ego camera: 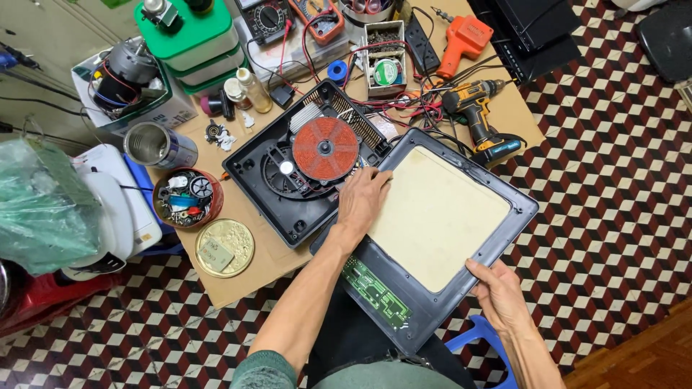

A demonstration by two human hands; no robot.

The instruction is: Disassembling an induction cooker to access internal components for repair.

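The cooker lid (440,216), turned underside up with its cream panel showing, is held over the table edge and the lap. Its near right rim is gripped by the right hand (499,292), thumb on top and fingers curled under. The left hand (362,198) is laid flat and spread on the lid's far left corner, palm down, gripping nothing as far as can be seen. A green circuit board (376,292) is seen on the lid's rim, between the two wrists. Just beyond the left hand, the open cooker base (288,169) is set on the table (238,277), its copper coil (325,148) exposed. Beyond the lid, a yellow drill (476,108) is lying among wires. Left of the left forearm, a gold tin lid (224,248) and a red bowl of parts (188,197) are placed.
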